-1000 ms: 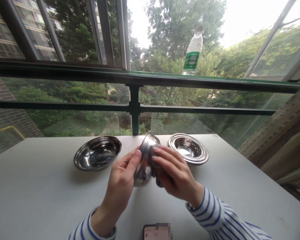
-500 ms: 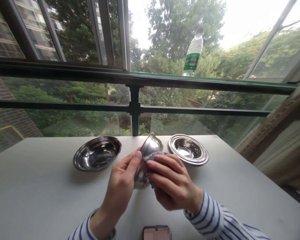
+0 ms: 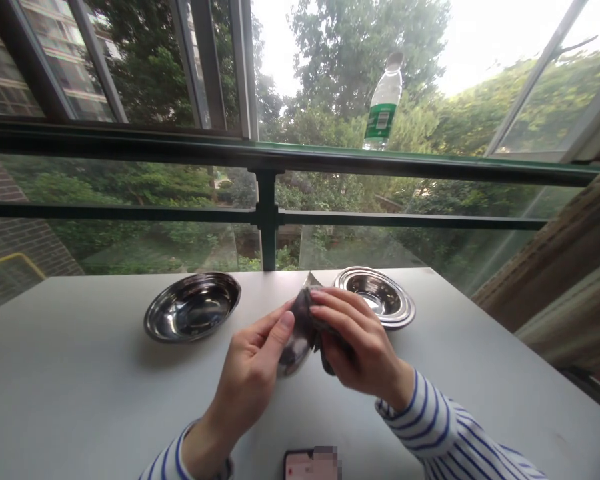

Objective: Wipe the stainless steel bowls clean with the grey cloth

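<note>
Metal bowl (image 3: 295, 350), L hand (image 3: 253, 363) grip pinching it, R hand (image 3: 363, 340) grip clutching gray cloth (image 3: 327, 363), higher vs 0.5s ago

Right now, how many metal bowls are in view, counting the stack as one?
3: the left bowl on the table, the held bowl in the left hand, and the stack at right, where more may be hidden.

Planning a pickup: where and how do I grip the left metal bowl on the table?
Probably take the metal bowl by its left rim, coming from the left: it sits open side up, with that rim raised off the table.
</note>
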`<state>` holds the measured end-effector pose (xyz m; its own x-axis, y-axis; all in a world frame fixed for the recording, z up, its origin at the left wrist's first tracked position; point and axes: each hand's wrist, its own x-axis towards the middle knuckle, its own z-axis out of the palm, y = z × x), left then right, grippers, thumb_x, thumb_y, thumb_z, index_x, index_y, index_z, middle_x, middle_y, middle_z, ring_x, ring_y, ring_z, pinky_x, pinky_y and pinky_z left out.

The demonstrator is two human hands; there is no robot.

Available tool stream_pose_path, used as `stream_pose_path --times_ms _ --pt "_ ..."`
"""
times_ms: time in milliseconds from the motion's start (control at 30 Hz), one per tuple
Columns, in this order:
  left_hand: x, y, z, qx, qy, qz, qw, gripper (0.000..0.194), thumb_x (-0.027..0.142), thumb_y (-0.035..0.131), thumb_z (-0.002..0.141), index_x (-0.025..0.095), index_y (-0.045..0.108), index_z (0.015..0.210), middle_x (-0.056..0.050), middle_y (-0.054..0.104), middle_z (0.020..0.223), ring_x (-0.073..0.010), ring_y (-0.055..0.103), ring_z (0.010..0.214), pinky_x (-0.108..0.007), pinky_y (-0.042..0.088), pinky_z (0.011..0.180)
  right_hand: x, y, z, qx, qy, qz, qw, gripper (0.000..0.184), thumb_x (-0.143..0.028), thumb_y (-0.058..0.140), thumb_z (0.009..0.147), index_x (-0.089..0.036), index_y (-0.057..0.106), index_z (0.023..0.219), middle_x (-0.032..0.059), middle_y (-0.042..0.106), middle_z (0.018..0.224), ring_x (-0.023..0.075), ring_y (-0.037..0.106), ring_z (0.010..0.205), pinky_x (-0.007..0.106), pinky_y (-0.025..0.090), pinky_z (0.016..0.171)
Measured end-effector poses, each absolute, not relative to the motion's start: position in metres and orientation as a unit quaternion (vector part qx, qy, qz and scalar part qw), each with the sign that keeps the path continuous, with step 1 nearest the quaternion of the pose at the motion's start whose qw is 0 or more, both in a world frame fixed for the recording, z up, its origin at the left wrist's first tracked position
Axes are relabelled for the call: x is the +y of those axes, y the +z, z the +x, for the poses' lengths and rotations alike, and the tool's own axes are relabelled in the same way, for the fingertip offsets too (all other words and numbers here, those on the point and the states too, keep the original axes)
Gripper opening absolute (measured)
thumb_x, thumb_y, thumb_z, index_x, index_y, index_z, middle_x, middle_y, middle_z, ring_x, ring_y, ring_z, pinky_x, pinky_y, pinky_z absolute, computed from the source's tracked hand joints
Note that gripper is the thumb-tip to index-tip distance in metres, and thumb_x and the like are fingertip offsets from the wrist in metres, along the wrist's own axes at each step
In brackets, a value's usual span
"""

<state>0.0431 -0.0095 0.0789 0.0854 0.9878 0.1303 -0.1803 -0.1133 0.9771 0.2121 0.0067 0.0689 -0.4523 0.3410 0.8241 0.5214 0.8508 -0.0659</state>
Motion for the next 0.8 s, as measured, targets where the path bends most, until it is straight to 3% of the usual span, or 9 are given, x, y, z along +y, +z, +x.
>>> stream_pose_path --times_ms 100,267,333,467,667,800 --pt "-0.01 0.079 0.043 0.394 0.536 0.527 0.529 0.031 0.035 0.057 0.081 0.023 0.067 0.108 -0.002 0.071 0.092 -0.0136 0.063 0.084 -0.021 0.047 0.081 0.009 0.071 0.213 -0.873 -0.091 -0.207 0.431 0.039 -0.012 0.052 0.073 -0.019 0.054 0.111 0.0077 0.061 0.117 0.0259 0.05 0.115 0.045 0.042 0.093" --pt "-0.012 0.08 0.045 0.389 0.537 0.528 0.531 0.03 0.034 0.058 0.08 0.023 0.068 0.106 -0.002 0.072 0.091 -0.0149 0.063 0.088 -0.022 0.046 0.085 0.013 0.073 0.219 -0.807 -0.002 -0.312 0.501 0.034 -0.009 0.044 0.08 -0.02 0.054 0.11 0.0099 0.06 0.116 0.0222 0.053 0.11 0.043 0.045 0.092" --pt "-0.013 0.082 0.046 0.389 0.539 0.529 0.528 0.029 0.033 0.059 0.08 0.022 0.069 0.104 -0.002 0.072 0.089 -0.0153 0.063 0.088 -0.022 0.046 0.084 0.011 0.074 0.22 -0.818 0.002 -0.292 0.496 0.036 -0.008 0.046 0.078 -0.019 0.054 0.111 0.0099 0.059 0.117 0.0234 0.051 0.112 0.044 0.044 0.093" --pt "-0.013 0.085 0.045 0.396 0.543 0.536 0.512 0.029 0.032 0.059 0.079 0.021 0.07 0.103 -0.002 0.072 0.084 -0.0144 0.063 0.079 -0.021 0.049 0.074 0.008 0.075 0.219 -0.849 0.005 -0.238 0.472 0.036 -0.009 0.049 0.076 -0.02 0.056 0.109 0.0082 0.06 0.117 0.0243 0.049 0.115 0.044 0.041 0.096" --pt "-0.017 0.089 0.049 0.416 0.558 0.495 0.521 0.029 0.033 0.061 0.075 0.018 0.072 0.098 -0.003 0.071 0.07 -0.0145 0.06 0.058 -0.025 0.051 0.062 0.033 0.062 0.226 -0.718 0.175 -0.4 0.542 0.025 -0.019 0.043 0.087 -0.019 0.059 0.106 0.0075 0.065 0.107 0.0199 0.058 0.104 0.034 0.048 0.088" --pt "-0.019 0.09 0.05 0.428 0.571 0.464 0.525 0.032 0.035 0.065 0.071 0.016 0.073 0.096 -0.005 0.071 0.068 -0.017 0.06 0.056 -0.025 0.049 0.051 0.028 0.064 0.225 -0.715 0.175 -0.393 0.552 0.026 -0.018 0.043 0.086 -0.019 0.059 0.107 0.0073 0.064 0.109 0.0199 0.058 0.104 0.035 0.047 0.089"
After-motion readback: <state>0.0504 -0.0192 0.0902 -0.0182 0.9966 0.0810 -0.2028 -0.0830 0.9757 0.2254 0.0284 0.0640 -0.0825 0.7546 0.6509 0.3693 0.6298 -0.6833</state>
